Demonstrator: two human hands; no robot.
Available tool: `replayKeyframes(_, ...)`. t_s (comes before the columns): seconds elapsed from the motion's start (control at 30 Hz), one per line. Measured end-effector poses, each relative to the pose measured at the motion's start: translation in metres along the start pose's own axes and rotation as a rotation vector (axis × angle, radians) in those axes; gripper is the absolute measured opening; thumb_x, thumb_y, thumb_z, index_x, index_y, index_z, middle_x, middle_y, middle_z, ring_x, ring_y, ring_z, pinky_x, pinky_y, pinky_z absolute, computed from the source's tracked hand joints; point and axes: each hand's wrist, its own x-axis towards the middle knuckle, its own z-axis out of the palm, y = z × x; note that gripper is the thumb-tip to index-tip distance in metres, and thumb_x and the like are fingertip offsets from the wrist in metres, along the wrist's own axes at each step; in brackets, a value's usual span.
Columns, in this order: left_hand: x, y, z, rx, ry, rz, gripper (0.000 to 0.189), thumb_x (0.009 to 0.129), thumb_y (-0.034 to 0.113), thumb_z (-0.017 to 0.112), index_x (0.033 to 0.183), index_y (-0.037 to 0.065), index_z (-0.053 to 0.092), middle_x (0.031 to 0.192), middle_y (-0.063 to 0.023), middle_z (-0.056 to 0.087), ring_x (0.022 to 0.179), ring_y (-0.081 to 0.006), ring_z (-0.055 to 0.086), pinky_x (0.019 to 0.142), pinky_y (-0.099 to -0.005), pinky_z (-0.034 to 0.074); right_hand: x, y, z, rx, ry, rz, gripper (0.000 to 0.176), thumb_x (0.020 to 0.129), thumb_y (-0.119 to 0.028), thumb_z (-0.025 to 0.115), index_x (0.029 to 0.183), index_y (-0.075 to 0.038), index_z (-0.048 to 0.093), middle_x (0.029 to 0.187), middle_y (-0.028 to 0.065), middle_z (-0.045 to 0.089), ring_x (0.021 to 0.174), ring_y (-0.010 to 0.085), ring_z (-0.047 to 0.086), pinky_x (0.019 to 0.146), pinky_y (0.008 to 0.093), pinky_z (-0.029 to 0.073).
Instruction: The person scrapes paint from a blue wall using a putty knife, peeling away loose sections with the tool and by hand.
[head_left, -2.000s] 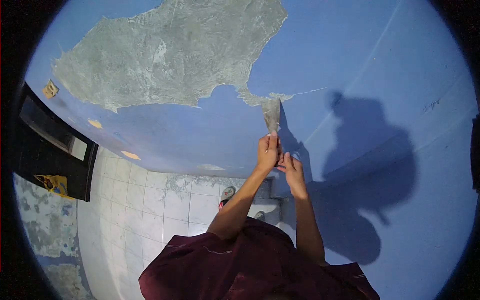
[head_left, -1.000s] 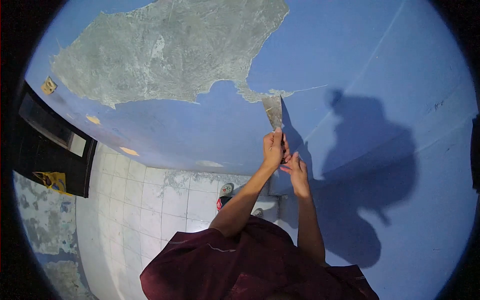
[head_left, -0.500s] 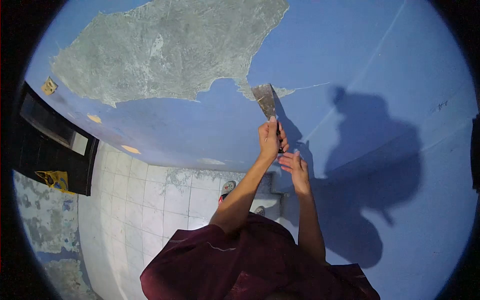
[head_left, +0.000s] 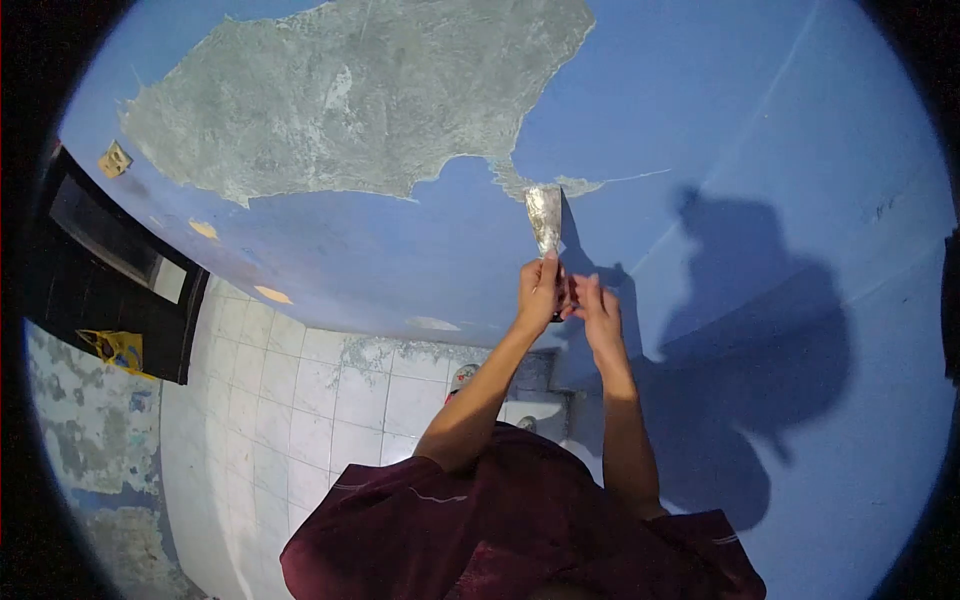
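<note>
Head view: your left hand (head_left: 538,290) is grasping the scraper (head_left: 544,212), thumb up near the blade's base. Your right hand (head_left: 602,315) is hovering or resting beside the handle's lower end (head_left: 557,318); whether its fingers are touching or gripping is impossible to tell. The blade is pointing up and away from you, sitting above both hands, its tip lying over the narrow lower edge of the grey patch (head_left: 370,110) on the blue wall (head_left: 760,90). If you are pressing too steeply, a corner could gouge the plaster. If your left grip is loosening, the blade could skid and your knuckles scrape the wall. Shadow is falling beside the blade, possibly hiding a raised paint edge that could catch it.
</note>
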Motion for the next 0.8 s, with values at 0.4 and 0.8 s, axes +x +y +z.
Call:
replayKeyframes(0.4,-0.021,0.042,0.022,0.204,0.045,-0.242,0.041,0.100,0.037,0.039,0.075,0.004,0.044,0.054,-0.0025,0.040,0.034,-0.0135,0.036,0.031,-0.0303,0.035,0.061,-0.067,0.046,-0.075,0.032,-0.209,0.030,0.097,-0.023,0.049,0.095,0.003,0.064,0.082,0.0075,0.070,0.068,0.0094,0.060,0.064,0.0271,0.047)
replayKeyframes(0.8,-0.038,0.014,0.013,0.187,0.025,-0.140,0.042,0.101,0.042,0.033,0.086,0.006,0.047,0.057,-0.0037,0.046,0.033,-0.0119,0.038,0.029,-0.0252,0.028,0.065,-0.061,0.063,-0.107,0.266,-0.305,0.028,0.095,-0.019,0.050,0.083,0.002,0.063,0.067,0.0094,0.068,0.050,0.0090,0.055,0.047,0.0269,0.041)
